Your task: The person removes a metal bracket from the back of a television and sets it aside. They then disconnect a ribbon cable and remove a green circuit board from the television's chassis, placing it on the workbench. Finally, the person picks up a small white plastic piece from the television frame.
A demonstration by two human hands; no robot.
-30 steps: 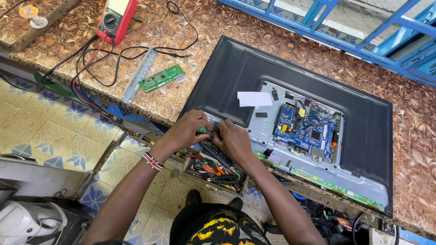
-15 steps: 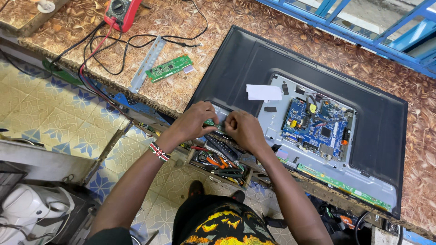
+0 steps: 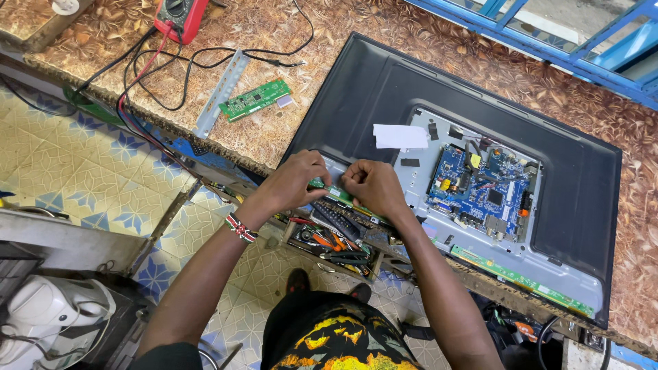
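Observation:
A flat black television (image 3: 384, 89) lies face down on the brown patterned bench, its back opened to a grey metal plate with a blue circuit board (image 3: 483, 192). A long green strip board (image 3: 521, 277) runs along the near edge. My left hand (image 3: 295, 181) and my right hand (image 3: 373, 186) meet at the near left corner of the set, fingers pinched on the end of that green strip board (image 3: 327, 190). A beaded band circles my left wrist. What the fingertips grip beneath is hidden.
A small green circuit board (image 3: 255, 99) and a grey metal bracket (image 3: 218, 96) lie left of the television. A red multimeter (image 3: 181, 15) with black and red leads sits at the far left. An open tool drawer (image 3: 336, 240) hangs under the bench. Blue framing (image 3: 548, 58) borders the back.
Both hands stay pinched together at the television's near left corner. The view has shifted slightly, so the bench and television sit lower and more to the right in the frame.

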